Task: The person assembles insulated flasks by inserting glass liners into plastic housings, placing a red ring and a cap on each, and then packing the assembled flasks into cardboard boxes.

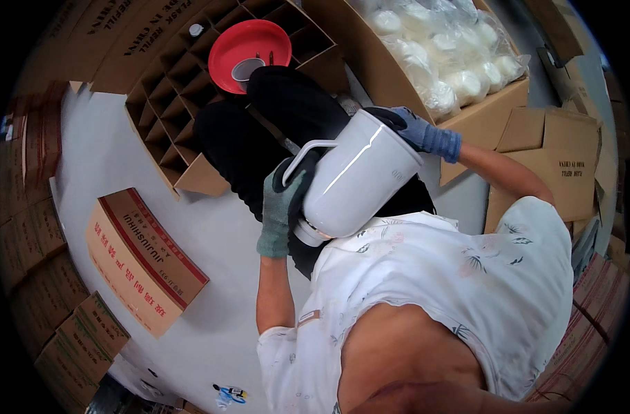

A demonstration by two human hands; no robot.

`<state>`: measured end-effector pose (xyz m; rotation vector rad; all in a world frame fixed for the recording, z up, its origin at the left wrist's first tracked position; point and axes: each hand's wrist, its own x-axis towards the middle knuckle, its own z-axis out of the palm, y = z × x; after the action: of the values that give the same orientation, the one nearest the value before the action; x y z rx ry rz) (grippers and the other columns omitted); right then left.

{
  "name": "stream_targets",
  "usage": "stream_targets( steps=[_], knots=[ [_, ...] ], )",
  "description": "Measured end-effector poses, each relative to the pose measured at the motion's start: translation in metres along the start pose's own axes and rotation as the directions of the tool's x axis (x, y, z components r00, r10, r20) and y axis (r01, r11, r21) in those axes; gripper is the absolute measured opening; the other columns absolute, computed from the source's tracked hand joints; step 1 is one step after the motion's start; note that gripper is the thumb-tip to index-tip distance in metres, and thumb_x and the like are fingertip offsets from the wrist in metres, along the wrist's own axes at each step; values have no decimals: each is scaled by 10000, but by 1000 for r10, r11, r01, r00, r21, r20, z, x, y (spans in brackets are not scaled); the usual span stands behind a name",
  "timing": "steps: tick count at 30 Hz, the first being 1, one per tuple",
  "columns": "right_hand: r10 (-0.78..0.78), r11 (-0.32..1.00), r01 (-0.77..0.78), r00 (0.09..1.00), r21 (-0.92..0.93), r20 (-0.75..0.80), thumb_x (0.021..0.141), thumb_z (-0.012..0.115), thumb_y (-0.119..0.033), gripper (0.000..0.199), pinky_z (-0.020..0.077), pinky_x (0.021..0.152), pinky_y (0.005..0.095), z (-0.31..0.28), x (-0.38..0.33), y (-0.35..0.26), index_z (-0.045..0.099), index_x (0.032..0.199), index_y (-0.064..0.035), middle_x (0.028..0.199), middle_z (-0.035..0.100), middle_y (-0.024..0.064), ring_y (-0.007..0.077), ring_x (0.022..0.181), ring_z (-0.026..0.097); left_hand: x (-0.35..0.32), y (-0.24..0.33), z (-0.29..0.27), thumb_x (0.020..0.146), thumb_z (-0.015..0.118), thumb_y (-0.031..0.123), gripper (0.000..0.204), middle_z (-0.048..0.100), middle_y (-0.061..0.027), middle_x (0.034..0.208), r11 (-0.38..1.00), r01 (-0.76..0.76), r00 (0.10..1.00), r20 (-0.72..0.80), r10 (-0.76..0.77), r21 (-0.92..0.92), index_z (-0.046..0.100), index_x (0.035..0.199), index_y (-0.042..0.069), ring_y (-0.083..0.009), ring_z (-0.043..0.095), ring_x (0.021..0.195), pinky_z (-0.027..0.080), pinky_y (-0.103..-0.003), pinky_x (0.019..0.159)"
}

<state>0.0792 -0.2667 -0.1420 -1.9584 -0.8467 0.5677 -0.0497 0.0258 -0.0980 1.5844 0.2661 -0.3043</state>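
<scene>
A glossy white vacuum jug (360, 179) lies tilted across my lap, its narrow neck toward my body and its wide end up and to the right. My left hand (285, 203), in a grey-green glove, is closed round the jug beside its looped handle (307, 155). My right hand (420, 132), in a blue-grey glove, grips the rim of the wide end; some of its fingertips are hidden behind the jug. Beyond my knees, a red basin (222, 58) holds a white cup (247, 70) and a few small brown pieces.
The basin rests on an open carton with cardboard dividers (160, 103); a small white cap (196, 30) lies there too. At the far right, a box holds bagged round white parts (460, 65). A printed carton (146, 262) stands on the floor at left, near stacked boxes (42, 269).
</scene>
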Motion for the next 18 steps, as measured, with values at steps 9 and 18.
stream_targets(
  steps=[9, 18],
  knots=[
    [313, 572, -345, 930, 744, 190, 942, 506, -246, 390, 456, 894, 242, -31, 7, -41, 499, 1286, -62, 1131, 596, 64, 112, 975, 571, -24, 19, 46, 829, 569, 72, 321, 547, -187, 1239, 816, -529, 807, -157, 569, 234, 581, 1135, -26, -285, 515, 1168, 409, -360, 976],
    [-233, 972, 232, 972, -25, -40, 936, 443, -178, 327, 433, 845, 355, -3, 26, -33, 452, 1246, -76, 987, 470, 114, 251, 942, 519, -2, -45, 7, 841, 549, 102, 297, 609, -174, 1106, 711, -490, 756, -161, 635, 504, 611, 1110, -7, -320, 594, 944, 476, -401, 805]
  ],
)
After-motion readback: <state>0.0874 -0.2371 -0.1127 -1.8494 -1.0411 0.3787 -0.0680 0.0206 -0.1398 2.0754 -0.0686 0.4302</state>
